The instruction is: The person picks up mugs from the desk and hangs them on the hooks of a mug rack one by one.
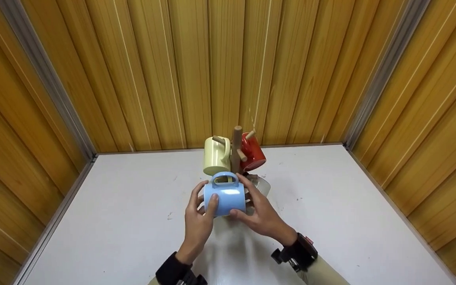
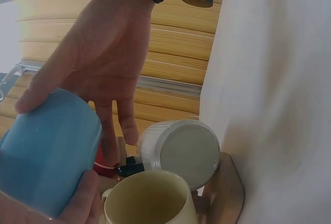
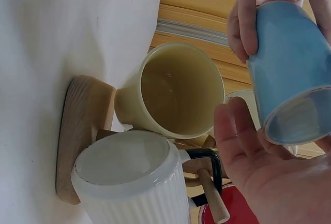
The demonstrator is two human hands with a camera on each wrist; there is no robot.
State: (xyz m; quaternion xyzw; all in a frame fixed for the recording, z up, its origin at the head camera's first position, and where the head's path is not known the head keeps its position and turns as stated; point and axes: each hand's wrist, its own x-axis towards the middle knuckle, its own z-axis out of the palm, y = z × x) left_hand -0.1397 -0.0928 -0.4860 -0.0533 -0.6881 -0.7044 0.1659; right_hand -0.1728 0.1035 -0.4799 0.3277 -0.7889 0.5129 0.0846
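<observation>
A light blue mug (image 1: 228,201) lies sideways in the air between both hands, its handle turned up and away from the person. My left hand (image 1: 198,223) grips one end, thumb across the mug's side. On the other end, my right hand (image 1: 265,217) holds it between thumb and fingers. The right wrist view shows the mug's open rim (image 3: 297,115) facing the right palm. Just beyond stands a wooden mug tree (image 1: 236,147). A pale yellow mug (image 1: 214,157) hangs at its upper left and a red mug (image 1: 255,153) at its upper right.
Lower on the tree are a white ribbed mug (image 3: 139,182) with a black handle and another yellow mug (image 3: 178,89). The tree's wooden base (image 3: 77,136) stands on the white table (image 1: 133,221). Wood-patterned walls (image 1: 188,71) enclose the table's back and sides.
</observation>
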